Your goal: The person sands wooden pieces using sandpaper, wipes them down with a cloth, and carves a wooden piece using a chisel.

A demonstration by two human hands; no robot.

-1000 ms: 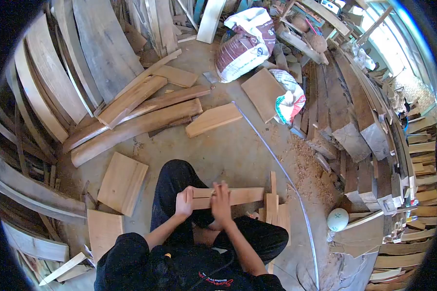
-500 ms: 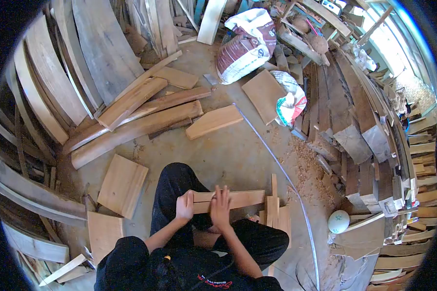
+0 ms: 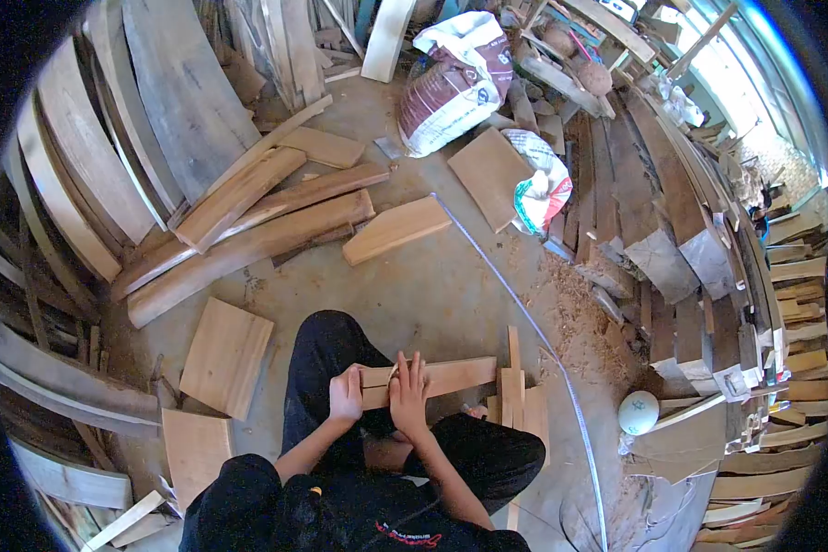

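The fingers of the right hand are laid slightly parted across a wooden plank, though whether they are closed on anything cannot be told; the plank's left end is gripped by the left hand, with its fingers bent against the wood. The plank is held crosswise over the lap, between the bent knees of black trousers. Just beyond its right end, narrow wooden strips are seen on the floor. Two flat boards are set down to the left, and a white ball is placed well to the right. Farther off, the floor is crossed by a long pale strip, near whose far end a board with an angled end is laid. Heavy beams are heaped to the left of that board, while wood shavings are scattered beside the stacked timber on the right. At the back, a large sack is stood upright, and tall planks are leaned at the left.
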